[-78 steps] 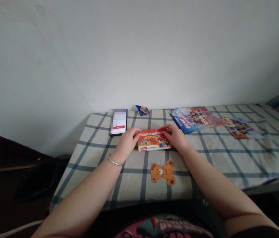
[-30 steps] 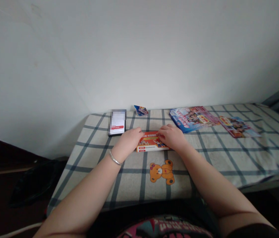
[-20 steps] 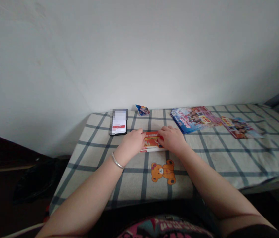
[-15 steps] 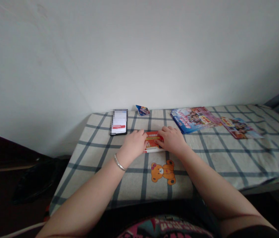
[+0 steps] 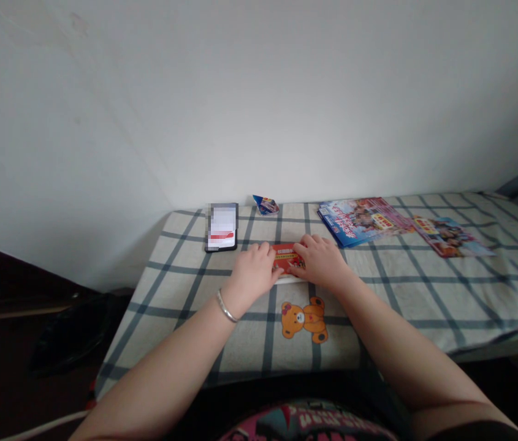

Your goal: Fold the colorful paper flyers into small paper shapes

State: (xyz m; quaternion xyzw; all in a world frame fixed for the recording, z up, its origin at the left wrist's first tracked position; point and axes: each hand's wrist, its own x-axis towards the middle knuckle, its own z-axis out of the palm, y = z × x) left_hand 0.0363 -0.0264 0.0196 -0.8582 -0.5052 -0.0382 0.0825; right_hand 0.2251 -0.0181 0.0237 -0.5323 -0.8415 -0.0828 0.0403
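Your fingers (image 5: 265, 249) are clamping the red leaflet (image 5: 285, 252): L hand (image 5: 254, 271) is pinching its L end, R hand (image 5: 322, 260) its R end, thumbs (image 5: 278, 272) pressing its face. It's resting on the cloth-covered counter (image 5: 412, 282), just beyond the bear print (image 5: 303, 320). Nr your L hand, a phone (image 5: 222, 226) is lying w/ screen lit; folded blue paper (image 5: 266, 205) is sitting farther back. Flyer stack (image 5: 355, 219) + another flyer (image 5: 452, 236) are lying off R.
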